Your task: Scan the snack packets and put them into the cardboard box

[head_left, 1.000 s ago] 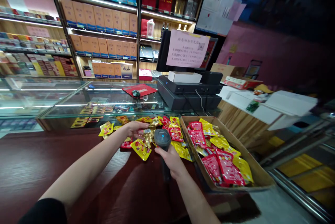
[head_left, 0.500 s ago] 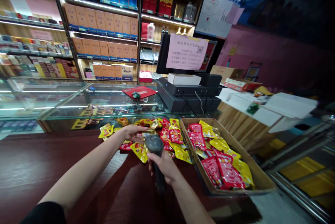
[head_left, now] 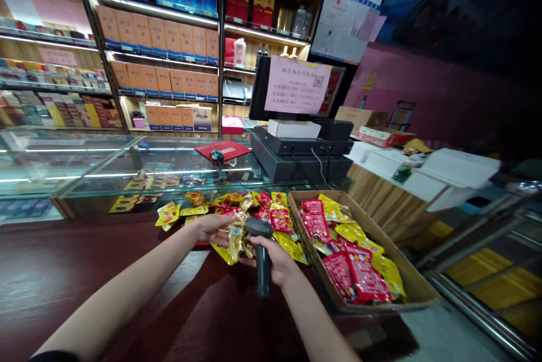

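My left hand (head_left: 214,228) is closed on a gold foil snack packet (head_left: 236,242), its printed label turned toward the scanner. In my right hand (head_left: 274,257) is a black handheld barcode scanner (head_left: 263,267), gripped round its handle with the head pointing left at the packet. Behind both hands lies a loose pile of red and yellow snack packets (head_left: 280,219) on the dark red-brown table (head_left: 127,271). To the right stands a shallow cardboard box (head_left: 417,297) holding more red packets (head_left: 367,277) and yellow packets (head_left: 387,274).
Beyond the table runs a glass display counter (head_left: 169,153) with a red mouse pad (head_left: 235,149) and a mouse (head_left: 217,155). A monitor (head_left: 258,88) with a paper sign stands over a black cash drawer (head_left: 296,167). Shelves of boxed goods (head_left: 165,37) line the back.
My left hand has raised the gold packet out of the pile beside the scanner. The scanner has shifted slightly right and its head now faces left. The view has moved a little.
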The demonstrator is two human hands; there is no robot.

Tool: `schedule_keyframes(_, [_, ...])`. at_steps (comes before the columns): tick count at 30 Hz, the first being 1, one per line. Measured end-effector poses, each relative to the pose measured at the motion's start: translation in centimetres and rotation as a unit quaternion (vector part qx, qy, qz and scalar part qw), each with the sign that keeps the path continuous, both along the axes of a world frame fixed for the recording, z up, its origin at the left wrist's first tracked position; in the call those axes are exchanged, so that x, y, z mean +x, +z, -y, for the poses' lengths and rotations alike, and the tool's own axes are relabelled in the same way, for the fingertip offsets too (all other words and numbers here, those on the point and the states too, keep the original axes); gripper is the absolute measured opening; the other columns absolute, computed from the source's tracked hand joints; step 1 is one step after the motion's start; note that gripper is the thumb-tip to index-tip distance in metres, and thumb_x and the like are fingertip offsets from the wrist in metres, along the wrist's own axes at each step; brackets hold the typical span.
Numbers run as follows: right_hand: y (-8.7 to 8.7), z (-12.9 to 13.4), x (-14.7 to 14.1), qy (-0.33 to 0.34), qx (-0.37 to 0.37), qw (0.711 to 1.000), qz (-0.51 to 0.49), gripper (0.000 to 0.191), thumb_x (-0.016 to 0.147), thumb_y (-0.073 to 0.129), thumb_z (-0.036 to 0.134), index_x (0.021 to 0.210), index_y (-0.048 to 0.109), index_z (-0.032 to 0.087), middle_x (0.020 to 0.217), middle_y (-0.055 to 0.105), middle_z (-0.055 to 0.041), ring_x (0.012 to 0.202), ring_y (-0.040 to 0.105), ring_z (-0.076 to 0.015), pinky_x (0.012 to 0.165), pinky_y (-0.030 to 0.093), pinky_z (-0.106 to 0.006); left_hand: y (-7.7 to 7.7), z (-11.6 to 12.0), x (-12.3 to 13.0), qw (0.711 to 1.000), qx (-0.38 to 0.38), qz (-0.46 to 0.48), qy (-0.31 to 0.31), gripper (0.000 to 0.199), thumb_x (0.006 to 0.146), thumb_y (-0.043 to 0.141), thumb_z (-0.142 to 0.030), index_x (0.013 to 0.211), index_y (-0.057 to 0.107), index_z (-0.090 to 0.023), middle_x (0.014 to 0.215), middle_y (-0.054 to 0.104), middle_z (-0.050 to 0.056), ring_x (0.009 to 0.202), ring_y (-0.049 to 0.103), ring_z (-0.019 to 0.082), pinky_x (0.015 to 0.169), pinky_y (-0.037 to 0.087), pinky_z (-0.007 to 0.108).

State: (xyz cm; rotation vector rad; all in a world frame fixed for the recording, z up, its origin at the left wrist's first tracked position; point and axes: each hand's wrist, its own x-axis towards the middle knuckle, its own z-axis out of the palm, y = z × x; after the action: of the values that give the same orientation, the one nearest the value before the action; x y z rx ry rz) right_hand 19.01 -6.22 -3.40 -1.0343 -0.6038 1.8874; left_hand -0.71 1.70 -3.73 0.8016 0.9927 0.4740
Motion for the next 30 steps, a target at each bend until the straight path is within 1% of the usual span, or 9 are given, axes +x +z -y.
schedule_keyframes(3, [-0.3,-0.2,0.1,0.021,-0.040,0.998,-0.044,0.023,0.065,0.069,0.018,0.086,0.064,0.012,0.074,0.067,-0.0036,0.072,0.064,-0.0154,0.080,0.052,-0.038,-0.2,0.9,0.0,0.998,-0.025,0.034,0.043,0.050,0.068,0.066,-0.054,0.103,0.059,-0.019,0.080,0.068,0.005,0.071,0.067,0.020,0.070,0.053,0.034])
schedule_keyframes(5, [-0.1,-0.1,0.2,0.012,-0.051,0.997,-0.056,0.019,0.067,0.067,0.017,0.085,0.064,0.011,0.070,0.067,-0.0032,0.070,0.065,-0.0146,0.082,0.052,-0.037,0.1,1.4,-0.1,0.994,-0.055,0.085,0.049,0.055,0.070,0.058,-0.061,0.102,0.058,-0.016,0.077,0.067,0.006,0.071,0.067,0.021,0.072,0.053,0.036])
schedule_keyframes(8, [0.8,0.1,0.6,-0.006,-0.053,0.996,-0.069,0.014,0.070,0.063,0.015,0.083,0.064,0.011,0.068,0.066,-0.0026,0.064,0.063,-0.0126,0.083,0.052,-0.037,1.1,2.1,-0.3,0.981,-0.088,0.170,0.037,0.065,0.075,0.045,-0.067,0.106,0.055,-0.011,0.090,0.067,0.015,0.083,0.066,0.026,0.077,0.051,0.037])
schedule_keyframes(10, [1.7,0.2,1.3,-0.015,-0.050,0.996,-0.075,0.012,0.071,0.062,0.014,0.082,0.065,0.010,0.067,0.066,-0.0028,0.063,0.063,-0.0123,0.083,0.052,-0.037,2.0,2.5,0.0,0.973,-0.092,0.206,0.049,0.070,0.078,0.038,-0.067,0.113,0.051,-0.008,0.101,0.064,0.020,0.094,0.064,0.028,0.083,0.049,0.038])
schedule_keyframes(14, [3.8,0.2,4.2,-0.043,-0.039,0.995,-0.077,0.011,0.070,0.063,0.013,0.080,0.065,0.010,0.067,0.065,-0.0034,0.069,0.064,-0.0142,0.083,0.052,-0.037,4.2,2.7,2.3,0.966,-0.086,0.233,0.069,0.073,0.081,0.033,-0.065,0.121,0.046,-0.006,0.112,0.058,0.023,0.106,0.058,0.030,0.091,0.044,0.041])
schedule_keyframes(18, [5.9,0.4,8.5,-0.082,-0.012,0.993,-0.078,0.016,0.066,0.067,0.012,0.082,0.065,0.011,0.071,0.066,-0.0025,0.070,0.064,-0.0139,0.082,0.052,-0.037,6.5,2.0,7.1,0.966,-0.079,0.242,0.047,0.075,0.080,0.031,-0.068,0.125,0.044,-0.009,0.116,0.056,0.023,0.110,0.055,0.032,0.091,0.043,0.045])
schedule_keyframes(24, [8.2,1.3,16.3,-0.190,0.021,0.979,-0.074,0.014,0.067,0.066,0.014,0.080,0.064,0.012,0.065,0.065,-0.0011,0.063,0.063,-0.0133,0.073,0.054,-0.033,9.3,-0.3,17.3,0.966,-0.075,0.245,0.034,0.080,0.079,0.020,-0.072,0.134,0.033,-0.014,0.122,0.051,0.022,0.111,0.053,0.031,0.088,0.043,0.049])
schedule_keyframes(27, [8.8,2.2,20.2,-0.251,0.034,0.966,-0.041,0.016,0.067,0.066,0.017,0.082,0.064,0.013,0.064,0.064,-0.0007,0.056,0.060,-0.0120,0.058,0.052,-0.025,9.4,-1.1,22.5,0.970,-0.072,0.234,0.011,0.081,0.078,0.020,-0.072,0.135,0.032,-0.015,0.125,0.048,0.021,0.115,0.050,0.032,0.089,0.043,0.049])
schedule_keyframes(30, [8.8,3.4,23.5,-0.316,0.029,0.948,-0.010,0.015,0.068,0.064,0.018,0.082,0.063,0.013,0.066,0.065,-0.0018,0.055,0.059,-0.0113,0.050,0.047,-0.021,8.5,-1.5,26.4,0.977,-0.080,0.196,-0.012,0.079,0.079,0.018,-0.072,0.132,0.036,-0.018,0.125,0.049,0.019,0.118,0.047,0.031,0.090,0.041,0.048])
